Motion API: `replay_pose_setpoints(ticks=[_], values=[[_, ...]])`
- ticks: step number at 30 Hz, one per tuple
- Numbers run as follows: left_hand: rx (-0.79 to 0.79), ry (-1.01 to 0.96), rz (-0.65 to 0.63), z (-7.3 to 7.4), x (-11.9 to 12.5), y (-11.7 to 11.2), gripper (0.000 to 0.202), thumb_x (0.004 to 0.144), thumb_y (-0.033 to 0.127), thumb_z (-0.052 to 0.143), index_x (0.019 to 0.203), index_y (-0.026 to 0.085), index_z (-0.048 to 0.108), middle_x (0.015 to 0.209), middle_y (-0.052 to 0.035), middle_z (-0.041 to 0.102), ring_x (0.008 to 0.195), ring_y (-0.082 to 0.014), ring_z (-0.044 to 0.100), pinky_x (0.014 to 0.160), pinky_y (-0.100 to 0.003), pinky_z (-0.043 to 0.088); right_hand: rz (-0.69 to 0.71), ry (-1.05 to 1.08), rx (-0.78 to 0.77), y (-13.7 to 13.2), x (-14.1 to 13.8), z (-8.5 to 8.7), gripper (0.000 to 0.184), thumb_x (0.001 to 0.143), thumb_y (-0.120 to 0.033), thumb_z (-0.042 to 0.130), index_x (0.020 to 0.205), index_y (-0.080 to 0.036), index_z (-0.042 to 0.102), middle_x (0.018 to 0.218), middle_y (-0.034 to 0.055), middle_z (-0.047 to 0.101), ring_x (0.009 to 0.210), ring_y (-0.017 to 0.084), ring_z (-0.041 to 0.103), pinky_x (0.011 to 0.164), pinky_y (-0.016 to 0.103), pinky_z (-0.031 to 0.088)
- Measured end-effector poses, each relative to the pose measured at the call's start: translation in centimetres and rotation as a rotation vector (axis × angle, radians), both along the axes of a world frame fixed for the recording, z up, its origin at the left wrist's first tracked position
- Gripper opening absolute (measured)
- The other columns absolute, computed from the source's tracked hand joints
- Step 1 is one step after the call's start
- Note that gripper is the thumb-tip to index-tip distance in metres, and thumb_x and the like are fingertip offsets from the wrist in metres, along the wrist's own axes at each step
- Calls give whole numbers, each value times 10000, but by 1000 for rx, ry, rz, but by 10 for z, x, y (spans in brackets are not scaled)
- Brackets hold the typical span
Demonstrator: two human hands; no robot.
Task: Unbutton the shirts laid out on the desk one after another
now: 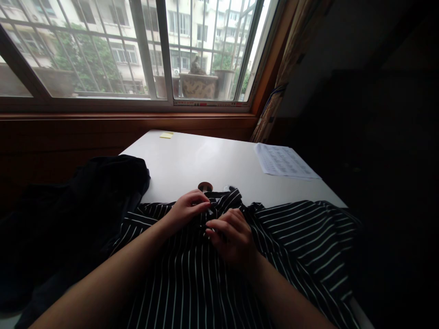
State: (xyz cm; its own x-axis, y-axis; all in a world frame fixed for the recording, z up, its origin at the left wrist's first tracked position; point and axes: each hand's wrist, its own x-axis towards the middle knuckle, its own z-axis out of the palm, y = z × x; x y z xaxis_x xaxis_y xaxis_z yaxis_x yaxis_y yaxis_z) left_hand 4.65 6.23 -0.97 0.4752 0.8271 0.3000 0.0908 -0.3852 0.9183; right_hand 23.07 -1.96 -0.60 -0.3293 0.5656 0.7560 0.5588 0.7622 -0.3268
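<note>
A black shirt with thin white stripes point(295, 237) lies spread across the near part of a white table point(192, 160). Both my hands rest on it near its collar. My left hand point(187, 209) has its fingers curled and pinches the striped cloth at the front opening. My right hand point(231, 237) is closed in a pinch on the same cloth, right beside the left. What lies between the fingertips is too small to make out.
A plain black garment point(92, 201) is heaped at the table's left. A small round brown object point(205, 186) sits just beyond the collar. A printed sheet point(283, 161) lies far right, a yellow sticky note point(166, 135) at the far edge below the window.
</note>
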Motion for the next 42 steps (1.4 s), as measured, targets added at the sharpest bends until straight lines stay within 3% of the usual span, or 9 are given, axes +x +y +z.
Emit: replay_pose_setpoints(ticks=[4, 10, 15, 21, 30, 42], values=[[-12, -24, 0, 0, -1, 0, 210, 906, 363, 665, 899, 159, 713, 909, -49, 607, 831, -173, 591, 753, -292, 469, -144, 179, -114, 8, 3, -3, 84, 928, -211, 588, 1011, -222, 597, 809, 8, 548, 716, 162, 521, 694, 345, 459], [-9, -67, -6, 1, 0, -1, 204, 889, 357, 695, 910, 158, 733, 922, -57, 606, 865, -182, 599, 763, -296, 475, -191, 161, -266, 17, 3, -5, 100, 949, -244, 539, 984, -201, 622, 925, 49, 572, 828, 188, 552, 772, 366, 483], [21, -72, -10, -2, 1, 0, 183, 884, 345, 707, 913, 168, 743, 931, -55, 604, 882, -181, 600, 783, -295, 480, -197, 110, -296, 16, 3, -6, 137, 923, -283, 602, 1022, -211, 662, 925, 56, 602, 893, 216, 572, 824, 396, 490], [51, -68, -39, -6, 1, 2, 181, 866, 345, 728, 887, 166, 746, 919, -53, 596, 868, -176, 598, 773, -288, 484, -211, 137, -283, 16, 3, -7, 119, 924, -214, 589, 968, -223, 700, 869, 48, 621, 864, 211, 583, 799, 387, 501], [10, -5, -28, 5, 0, -7, 209, 943, 350, 614, 964, 160, 697, 920, -51, 604, 835, -172, 580, 734, -283, 458, -291, 264, -322, 19, 5, -6, 46, 877, -202, 619, 879, -211, 665, 797, 0, 570, 723, 162, 555, 677, 313, 468], [273, 161, -194, 11, 0, -16, 136, 905, 223, 549, 954, 177, 667, 985, -61, 588, 981, -219, 549, 920, -376, 447, -399, 423, -365, 25, 12, -10, 107, 896, -294, 608, 857, -196, 623, 779, -12, 557, 713, 164, 540, 664, 299, 433]])
